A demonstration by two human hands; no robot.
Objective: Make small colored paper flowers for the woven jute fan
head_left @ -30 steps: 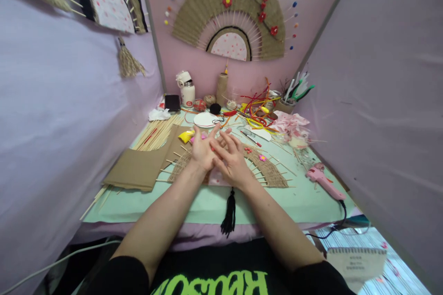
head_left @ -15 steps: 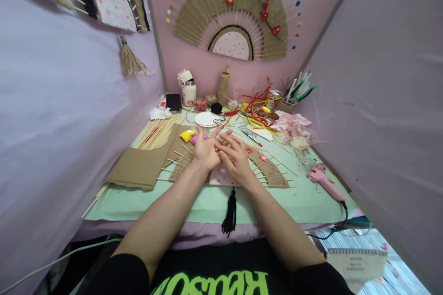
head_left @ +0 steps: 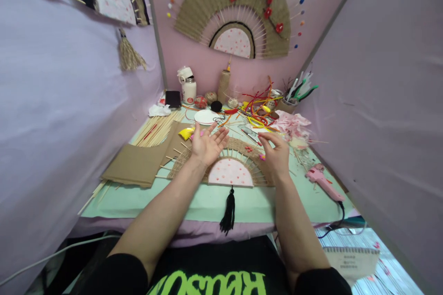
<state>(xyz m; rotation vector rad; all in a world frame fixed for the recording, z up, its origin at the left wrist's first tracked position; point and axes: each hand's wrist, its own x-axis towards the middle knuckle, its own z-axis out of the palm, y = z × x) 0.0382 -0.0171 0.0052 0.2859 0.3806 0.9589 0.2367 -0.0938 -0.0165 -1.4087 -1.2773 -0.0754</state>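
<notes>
My left hand [head_left: 207,147] is palm up with its fingers spread, above the left part of a woven twine fan [head_left: 258,166] lying on the table. Nothing plainly shows in the palm. My right hand [head_left: 278,156] hovers over the fan's right end, thumb and fingertips pinched together; whatever they hold is too small to make out. The fan has thin stick ribs, a white half-round centre [head_left: 230,173] with pink dots, and a black tassel [head_left: 228,212] hanging below. Small red pieces [head_left: 248,149] and a pink flower [head_left: 262,157], partly hidden by my right hand, sit on its band.
A pink glue gun [head_left: 325,182] with a cord lies at the right. Folded brown cardboard [head_left: 133,163] and thin sticks [head_left: 157,129] are at the left. Behind are a yellow clay packet [head_left: 186,133], a white bottle [head_left: 188,90], coloured pipe cleaners [head_left: 259,115] and a tool pot [head_left: 286,105].
My hands were together with small red pieces between them. My right hand has moved away to the right, fingers pinched, while my left stays palm up. The fan's white centre is uncovered.
</notes>
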